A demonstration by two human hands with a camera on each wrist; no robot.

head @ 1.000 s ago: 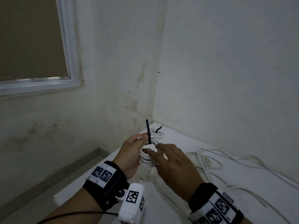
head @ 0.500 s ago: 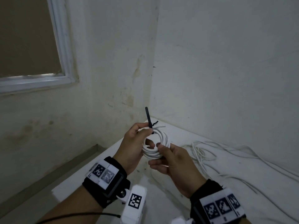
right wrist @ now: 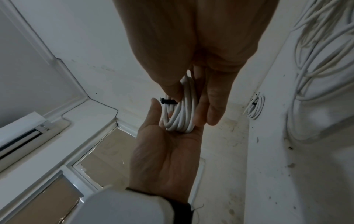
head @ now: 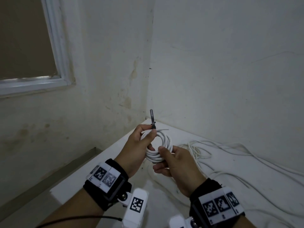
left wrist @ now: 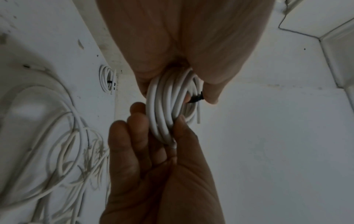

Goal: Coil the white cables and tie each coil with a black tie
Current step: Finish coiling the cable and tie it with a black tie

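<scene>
A small coil of white cable is held up over the white table's far corner, its ring facing me. A black tie wraps the coil's top, its tail sticking straight up. My left hand pinches the coil's top right at the tie. My right hand pinches the coil's lower rim between thumb and fingers. In the right wrist view the coil lies against my left palm, with the tie at its upper left.
Loose white cables sprawl over the white table along the right wall. A second, tied coil lies in the table's corner. The table's left edge drops off to the floor. A window is at upper left.
The coil has turned from edge-on to face-on and risen a little. My right hand has shifted from the coil's front to pinching its lower rim.
</scene>
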